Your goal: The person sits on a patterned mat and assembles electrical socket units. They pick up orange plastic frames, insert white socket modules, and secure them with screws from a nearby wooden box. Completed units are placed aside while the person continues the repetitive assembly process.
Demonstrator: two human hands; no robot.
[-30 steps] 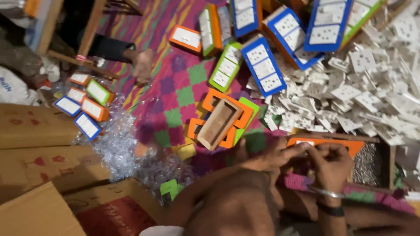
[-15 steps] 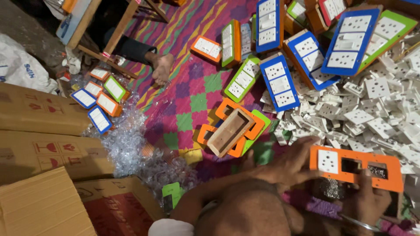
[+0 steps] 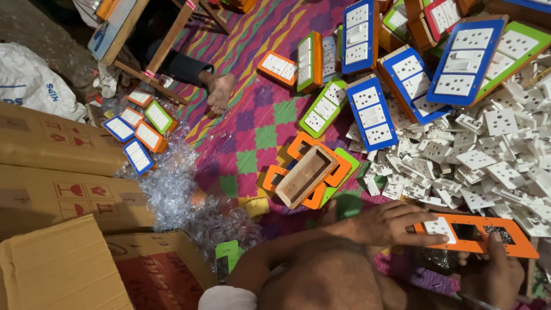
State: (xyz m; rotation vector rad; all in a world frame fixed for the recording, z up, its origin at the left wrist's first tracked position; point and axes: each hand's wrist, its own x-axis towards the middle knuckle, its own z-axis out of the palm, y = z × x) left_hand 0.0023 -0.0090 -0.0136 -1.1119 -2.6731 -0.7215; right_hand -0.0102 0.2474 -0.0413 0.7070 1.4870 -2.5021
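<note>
The left hand, fingers spread, presses a white socket into the orange plate near right, which the right hand grips from below; best seat it squarely, plate held level.

An orange frame plate with one white socket insert is seen. The heap of loose socket modules is white. A mat checked in purple, green and pink with multicoloured zigzag stripes is laid out. Finished boards are edged blue, green and orange. Brown cardboard boxes bear red marks.
</note>
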